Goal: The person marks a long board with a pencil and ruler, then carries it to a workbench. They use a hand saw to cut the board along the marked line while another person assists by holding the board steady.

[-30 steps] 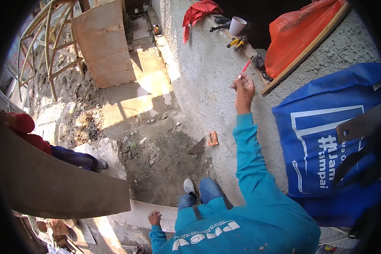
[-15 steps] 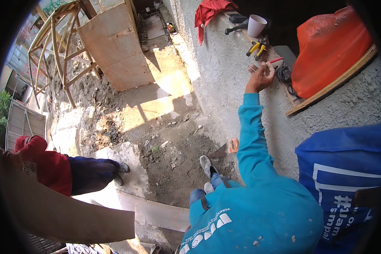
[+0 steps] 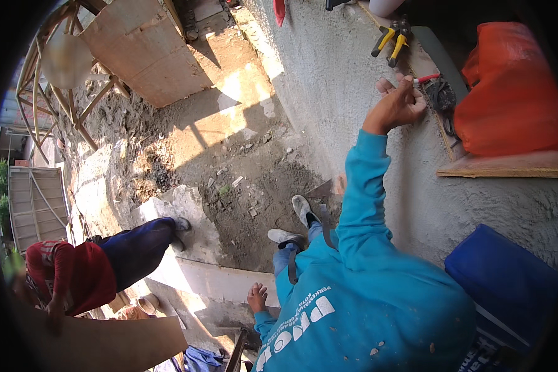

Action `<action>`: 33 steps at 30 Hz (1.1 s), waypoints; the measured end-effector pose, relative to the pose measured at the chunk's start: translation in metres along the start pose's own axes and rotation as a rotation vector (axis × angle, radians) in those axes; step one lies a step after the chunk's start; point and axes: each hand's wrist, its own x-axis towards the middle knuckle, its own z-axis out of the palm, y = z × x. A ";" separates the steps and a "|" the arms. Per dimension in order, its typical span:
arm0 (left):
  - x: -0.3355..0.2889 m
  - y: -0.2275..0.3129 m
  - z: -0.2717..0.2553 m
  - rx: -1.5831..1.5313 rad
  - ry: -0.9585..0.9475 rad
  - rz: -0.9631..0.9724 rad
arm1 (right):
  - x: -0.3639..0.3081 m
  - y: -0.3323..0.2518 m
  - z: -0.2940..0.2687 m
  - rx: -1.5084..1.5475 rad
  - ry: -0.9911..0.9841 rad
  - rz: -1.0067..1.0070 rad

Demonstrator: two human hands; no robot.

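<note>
At the wall ledge [image 3: 421,61], my right hand [image 3: 395,106] is closed, fingertips pinched at the end of a slim red pen-like stick [image 3: 426,79]. A dark coiled cable [image 3: 441,96] lies just beyond the stick. Farther along the ledge are pliers with yellow-and-black handles [image 3: 390,44]. Low at my left side hangs my left hand [image 3: 258,296], its fingers apart and slightly bent, holding nothing. Beside my feet a handsaw with an orange handle [image 3: 339,184] leans at the foot of the wall; it is blurred.
An orange plastic bag [image 3: 508,93] sits on the board at right, above a blue bag [image 3: 502,279]. A person in red [image 3: 74,273] stands at left by a curved brown sheet [image 3: 111,341]. Rubble [image 3: 248,217] covers the ground; a plywood panel [image 3: 146,53] stands beyond.
The view has turned and shifted, moving the pliers upward and the cup mostly out of frame. My right hand stays at the ledge by the red stick. My left hand has come into view.
</note>
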 end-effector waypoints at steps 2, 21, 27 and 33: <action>0.005 -0.020 -0.010 0.004 -0.031 -0.087 | -0.001 -0.002 -0.001 0.032 -0.027 -0.018; -0.081 -0.066 -0.029 0.127 0.193 -0.108 | -0.057 0.327 -0.398 -1.437 -2.185 -0.459; -0.147 -0.093 -0.022 0.238 0.326 -0.297 | -0.075 0.372 -0.413 -1.984 -2.650 -0.550; -0.150 -0.093 0.012 0.333 0.181 -0.307 | -0.052 0.404 -0.421 -2.140 -2.969 -1.066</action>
